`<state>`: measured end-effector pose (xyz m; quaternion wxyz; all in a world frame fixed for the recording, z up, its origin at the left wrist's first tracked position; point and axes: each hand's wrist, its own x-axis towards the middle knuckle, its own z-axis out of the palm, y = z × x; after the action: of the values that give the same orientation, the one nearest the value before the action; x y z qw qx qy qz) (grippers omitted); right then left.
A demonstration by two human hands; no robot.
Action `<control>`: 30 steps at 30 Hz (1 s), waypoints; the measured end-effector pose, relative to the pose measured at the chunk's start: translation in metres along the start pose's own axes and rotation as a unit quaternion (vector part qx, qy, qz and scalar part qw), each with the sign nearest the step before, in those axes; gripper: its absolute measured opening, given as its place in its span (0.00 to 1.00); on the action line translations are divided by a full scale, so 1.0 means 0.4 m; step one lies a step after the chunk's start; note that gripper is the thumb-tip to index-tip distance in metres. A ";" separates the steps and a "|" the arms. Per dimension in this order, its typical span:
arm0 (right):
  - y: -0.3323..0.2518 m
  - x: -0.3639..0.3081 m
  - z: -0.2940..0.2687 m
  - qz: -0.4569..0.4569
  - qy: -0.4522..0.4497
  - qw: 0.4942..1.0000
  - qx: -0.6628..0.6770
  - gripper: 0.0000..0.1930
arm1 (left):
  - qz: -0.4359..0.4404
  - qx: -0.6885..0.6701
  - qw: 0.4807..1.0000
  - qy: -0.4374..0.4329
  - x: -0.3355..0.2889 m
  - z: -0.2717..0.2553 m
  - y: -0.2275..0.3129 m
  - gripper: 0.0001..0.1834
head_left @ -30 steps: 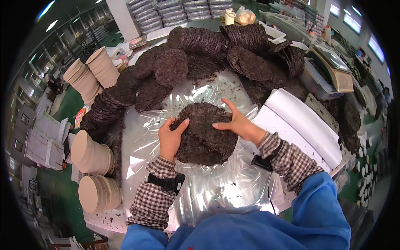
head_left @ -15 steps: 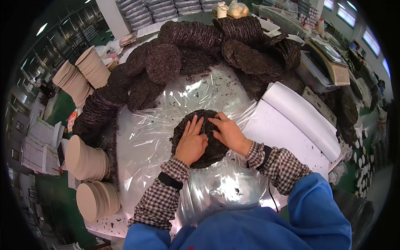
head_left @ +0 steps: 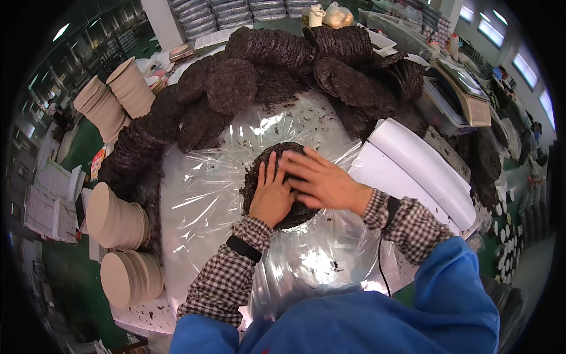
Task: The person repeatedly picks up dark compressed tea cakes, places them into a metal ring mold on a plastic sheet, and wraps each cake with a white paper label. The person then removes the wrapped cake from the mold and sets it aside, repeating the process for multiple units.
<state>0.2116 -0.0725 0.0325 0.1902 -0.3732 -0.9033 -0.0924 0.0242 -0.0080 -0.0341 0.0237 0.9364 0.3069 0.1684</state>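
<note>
A round, dark purple-brown cake of dried seaweed [head_left: 252,187] lies on clear plastic film [head_left: 197,194] in the middle of the table. My left hand [head_left: 272,197] rests flat on top of it, fingers stretched toward the far edge. Over the cake's right part my right hand [head_left: 330,182] is spread, its fingertips next to the left fingers and slightly blurred. Whether the right palm touches the seaweed I cannot tell. Both hands cover much of the cake.
Stacked seaweed cakes [head_left: 268,47] curve round the table's far and left sides. Stacks of pale round discs [head_left: 115,215] stand at the left. On the right lie a curled white sheet [head_left: 421,162] and a plastic bin [head_left: 439,106]. Dark crumbs dot the film.
My right hand has opened from bent fingers at the cake's right edge to a flat, spread hand reaching left beside my left hand. The left hand stays on the cake.
</note>
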 end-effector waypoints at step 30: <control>0.067 -0.591 -0.072 0.543 0.028 0.715 0.438 0.18 | 0.037 -0.042 0.954 -0.295 0.042 -0.016 0.050 0.32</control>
<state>0.3919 -0.2136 -0.0382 0.3749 -0.6718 -0.4787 0.4230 0.0458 -0.0147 -0.0200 0.1467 0.9533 0.2436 -0.1022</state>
